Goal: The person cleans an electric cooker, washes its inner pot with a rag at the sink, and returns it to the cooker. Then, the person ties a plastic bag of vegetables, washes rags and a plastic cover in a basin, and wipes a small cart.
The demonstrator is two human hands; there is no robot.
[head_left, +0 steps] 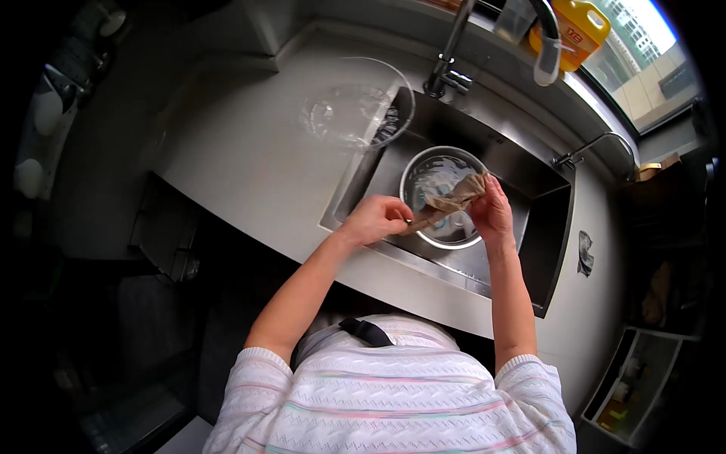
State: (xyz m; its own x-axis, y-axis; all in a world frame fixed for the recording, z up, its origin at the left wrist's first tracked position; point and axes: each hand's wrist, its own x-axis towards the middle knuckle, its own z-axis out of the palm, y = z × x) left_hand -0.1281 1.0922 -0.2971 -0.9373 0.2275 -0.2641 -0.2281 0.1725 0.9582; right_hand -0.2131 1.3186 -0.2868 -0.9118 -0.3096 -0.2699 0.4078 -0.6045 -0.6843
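Observation:
A brown cloth (457, 198), crumpled and wet-looking, stretches between my two hands above a round metal basin (429, 156). My left hand (376, 219) has its fingers closed on the lower left end of the cloth. At the upper right end, my right hand (493, 209) pinches the cloth. Water fills part of the basin, and something pale green shows faintly in it. The basin stands inside a steel sink (546, 227). The cloth hides part of the basin's opening.
On the counter left of the sink, a clear round bowl (412, 113) overlaps the sink's edge. A tall faucet (446, 66) rises behind the sink, with a smaller curved tap (605, 138) to the right. A yellow jug (581, 36) stands by the window. A dark scrap (584, 253) lies right of the sink.

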